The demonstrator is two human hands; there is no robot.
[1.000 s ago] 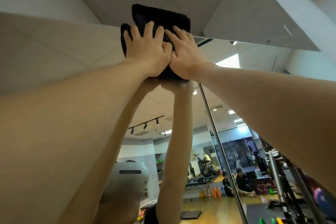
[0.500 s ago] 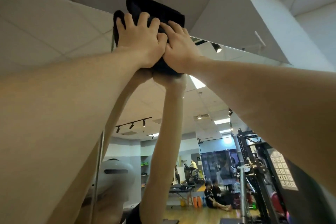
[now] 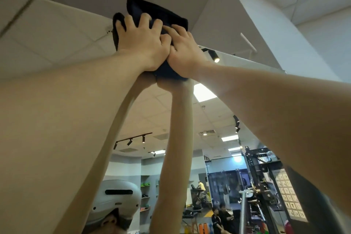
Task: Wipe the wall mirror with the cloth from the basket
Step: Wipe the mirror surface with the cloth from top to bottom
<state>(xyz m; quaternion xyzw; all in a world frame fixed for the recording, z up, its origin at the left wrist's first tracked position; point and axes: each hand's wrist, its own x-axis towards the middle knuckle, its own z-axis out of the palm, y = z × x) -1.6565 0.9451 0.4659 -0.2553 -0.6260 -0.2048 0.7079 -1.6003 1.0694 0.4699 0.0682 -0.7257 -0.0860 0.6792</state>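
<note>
A folded black cloth (image 3: 155,12) is held flat against the very top of the wall mirror (image 3: 209,118), its upper part overlapping the mirror's top edge and the ceiling line. My left hand (image 3: 140,43) sits on the cloth's left half with spread fingers bent and digging into the fabric. My right hand (image 3: 184,51) lies beside it, touching it, and presses the cloth's right half with its fingers laid along the fabric. Both arms are stretched overhead, and their reflections meet the cloth from below.
A white boxed bulkhead (image 3: 266,15) juts out above the mirror at the right. The glass reflects a white headset (image 3: 115,197), a black weight rack (image 3: 262,176), a metal bar (image 3: 244,213) and people sitting on the gym floor (image 3: 220,216).
Both hands and the cloth have slid rightward along the mirror's top edge, past a vertical seam. My left fingers have gone from flat to bent into the cloth.
</note>
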